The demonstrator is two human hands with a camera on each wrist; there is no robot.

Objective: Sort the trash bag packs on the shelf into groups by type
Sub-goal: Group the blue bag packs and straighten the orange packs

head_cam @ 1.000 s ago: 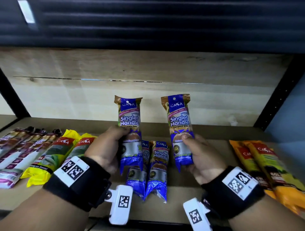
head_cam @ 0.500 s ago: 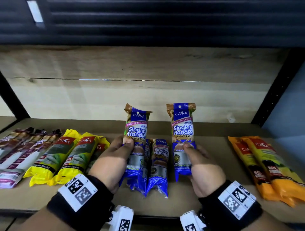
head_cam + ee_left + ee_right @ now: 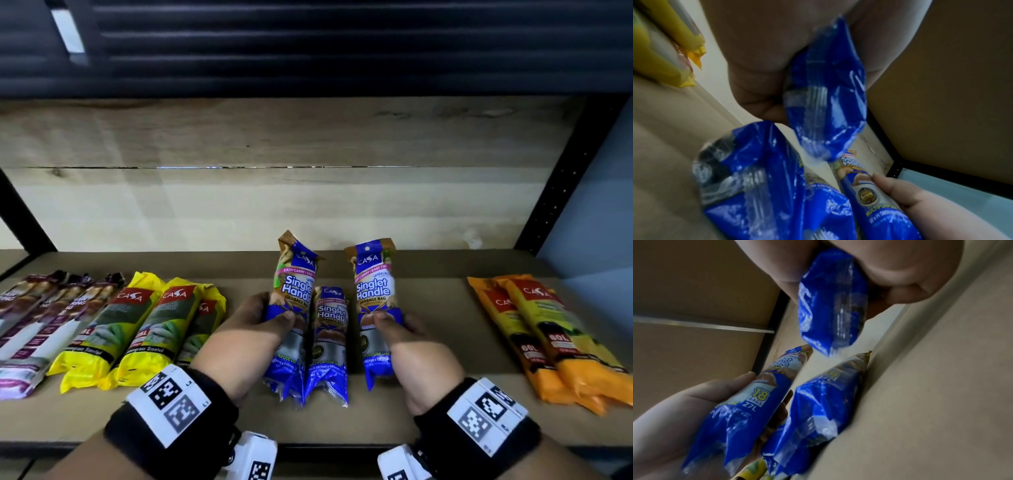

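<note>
Closest to us, our left hand (image 3: 246, 339) has its grip wrapped round a blue pack (image 3: 295, 301). Our right hand (image 3: 411, 356) has its grip wrapped round another blue pack (image 3: 375, 301). Both packs stand up tall, with their tops pointing away from us and their bottoms low, near the shelf (image 3: 342, 421).

Between our two hands, more blue packs (image 3: 330, 342) lie flat on the shelf. Their long sides run front to back. The left pack hangs right over them, tipped a bit. The right pack is just beside them on the right.

We think the next move is to lay both packs down next to these, the same way round.

Farther left lie yellow packs (image 3: 147, 329), then maroon packs (image 3: 41, 318). Far to the right lie orange packs (image 3: 534, 329).
</note>
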